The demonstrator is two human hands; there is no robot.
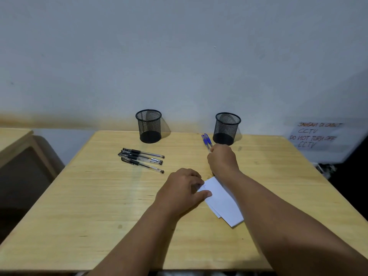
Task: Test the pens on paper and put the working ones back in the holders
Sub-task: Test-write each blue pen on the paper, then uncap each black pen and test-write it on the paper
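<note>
Gripping two blue pens [207,142] at centre right of the frame, the right hand [222,159] closes around their lower ends beside the right mesh holder [227,128]. The left hand [182,189] presses fingers onto white paper [224,204], which bears what may be a faint mark. Four black pens [141,159] lie left of centre, below the left mesh holder [149,126], on the wooden table [89,206].

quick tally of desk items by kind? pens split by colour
Black pens, loose on the table: 3, maybe 4, they overlap
Blue pens, in the right hand: 2
Mesh holders, both look empty: 2
White paper, under the left hand, looks like two stacked sheets: 2
Total: 9, or 10 with a fourth black pen
</note>
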